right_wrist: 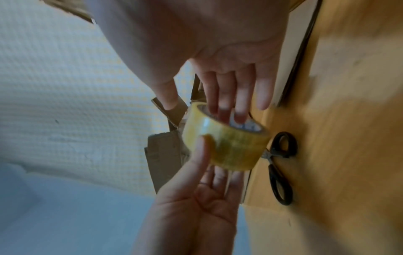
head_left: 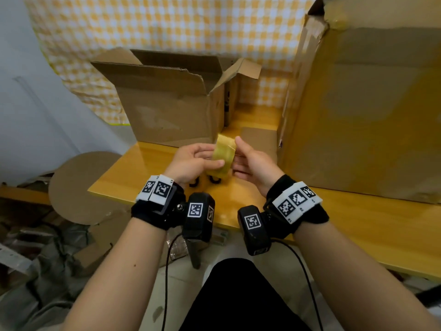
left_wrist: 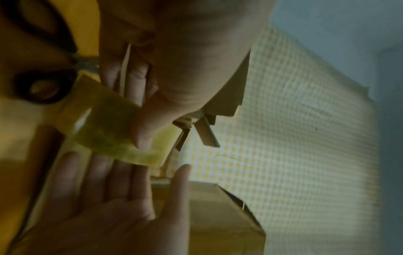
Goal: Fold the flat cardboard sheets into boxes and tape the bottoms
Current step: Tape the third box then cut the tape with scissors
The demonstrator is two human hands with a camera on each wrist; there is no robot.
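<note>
A roll of yellowish clear tape [head_left: 223, 155] is held above the table's front part, between both hands. My left hand [head_left: 208, 160] grips it, thumb across the outer band and fingers behind; the left wrist view shows that thumb [left_wrist: 141, 134] pressed on the tape roll [left_wrist: 104, 131]. My right hand [head_left: 238, 155] has straight fingers whose tips reach into the core of the tape roll [right_wrist: 226, 143], with its thumb [right_wrist: 167, 96] held apart. An open cardboard box [head_left: 171, 103] stands behind the hands, flaps up. A large cardboard box [head_left: 358, 103] fills the right side.
Black-handled scissors [right_wrist: 281, 167] lie on the yellow wooden table [head_left: 358, 223] just under the hands. A flat cardboard piece [head_left: 259, 139] lies between the two boxes. A round cardboard disc [head_left: 78, 187] and scrap cardboard sit off the table's left edge.
</note>
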